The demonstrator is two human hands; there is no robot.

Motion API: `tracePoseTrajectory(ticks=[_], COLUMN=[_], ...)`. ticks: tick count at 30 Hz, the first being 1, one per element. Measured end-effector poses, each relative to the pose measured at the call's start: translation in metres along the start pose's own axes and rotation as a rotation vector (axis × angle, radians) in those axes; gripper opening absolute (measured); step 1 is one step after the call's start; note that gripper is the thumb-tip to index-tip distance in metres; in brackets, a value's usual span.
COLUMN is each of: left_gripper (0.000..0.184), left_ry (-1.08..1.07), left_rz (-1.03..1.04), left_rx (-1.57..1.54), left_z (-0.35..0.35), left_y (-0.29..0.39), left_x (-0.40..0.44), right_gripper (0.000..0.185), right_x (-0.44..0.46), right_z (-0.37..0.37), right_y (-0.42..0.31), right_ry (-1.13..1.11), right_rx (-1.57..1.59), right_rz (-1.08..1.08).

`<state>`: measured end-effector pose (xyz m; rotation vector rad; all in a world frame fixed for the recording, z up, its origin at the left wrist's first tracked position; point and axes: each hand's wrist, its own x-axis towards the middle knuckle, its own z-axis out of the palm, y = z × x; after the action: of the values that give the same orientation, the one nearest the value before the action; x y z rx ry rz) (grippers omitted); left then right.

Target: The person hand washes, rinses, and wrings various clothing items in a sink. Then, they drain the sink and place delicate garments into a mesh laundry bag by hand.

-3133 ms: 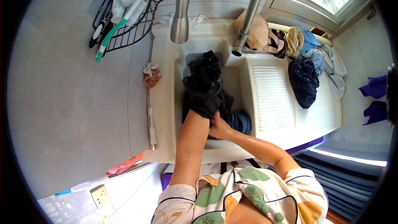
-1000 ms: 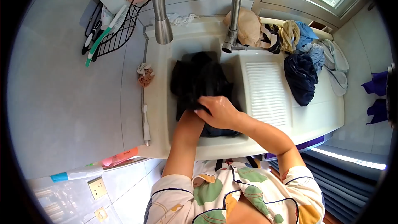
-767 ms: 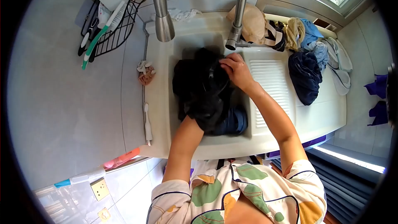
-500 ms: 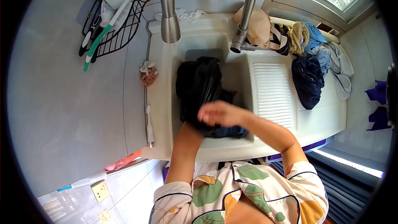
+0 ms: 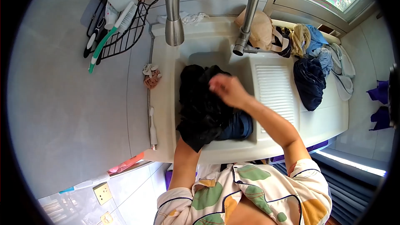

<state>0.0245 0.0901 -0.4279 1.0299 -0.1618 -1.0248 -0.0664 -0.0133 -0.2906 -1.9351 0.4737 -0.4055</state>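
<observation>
Black wet cloth (image 5: 200, 104) lies bunched in the sink basin (image 5: 245, 75). My left hand is hidden inside or under this cloth, with only the forearm showing below its lower edge. Blurred by motion, my right hand (image 5: 227, 89) is over the upper right part of the cloth, its fingers curled together near a fold; whether they pinch it is too blurred to tell. A dark blue cloth (image 5: 238, 126) sits beside the black one at the basin's lower right.
A faucet (image 5: 174, 31) hangs over the basin's back. Right of the basin are a ribbed washboard (image 5: 275, 96), a navy bundle (image 5: 309, 83) and a beige cap (image 5: 256, 29). A wire rack (image 5: 129, 37) with a green-white brush (image 5: 109, 37) is upper left; a white toothbrush (image 5: 153, 127) lies on the left rim.
The black cloth has spread lower over my left forearm. My right hand has moved back and forth across the cloth and is now farther up and to the right than half a second ago.
</observation>
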Motion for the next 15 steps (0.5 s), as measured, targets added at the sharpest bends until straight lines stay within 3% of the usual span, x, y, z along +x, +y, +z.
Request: tracePoseTrajectory(ticks=[3,4,7,9,10,12,14,15], left_gripper=[0.033,0.033,0.033,0.033,0.033,0.033,0.034,0.034], left_ry=[-0.006,-0.014,-0.045,-0.072,-0.092,-0.135,-0.180,-0.198], left_rz=[0.005,0.008,0.014,0.014,0.021,0.011,-0.009,-0.027], left_rx=[0.039,0.050,0.092,0.121,0.143,0.181,0.228,0.264], left_z=[0.002,0.003,0.008,0.013,0.015,0.017,0.016,0.011], left_y=[0.002,0.003,0.006,0.011,0.015,0.020,0.018,0.014], left_x=[-0.008,-0.010,-0.013,-0.008,-0.005,0.010,0.028,0.039], right_gripper=[0.012,0.010,0.018,0.044,0.044,0.062,0.057,0.053], right_x=[-0.040,-0.048,-0.062,-0.074,-0.072,-0.068,-0.043,-0.030], right_z=[0.048,0.055,0.046,0.049,0.053,0.064,0.056,0.044], right_y=[-0.020,-0.027,-0.024,-0.023,-0.017,-0.003,0.024,0.031], right_ry=[-0.346,-0.307,-0.368,-0.244,-0.245,-0.001,0.228,0.302], right_rx=[0.217,0.249,0.319,0.000,-0.003,-0.453,-0.476,-0.376], right_rz=[-0.258,-0.321,-0.130,-0.429,-0.435,-0.514,-0.554,-0.455])
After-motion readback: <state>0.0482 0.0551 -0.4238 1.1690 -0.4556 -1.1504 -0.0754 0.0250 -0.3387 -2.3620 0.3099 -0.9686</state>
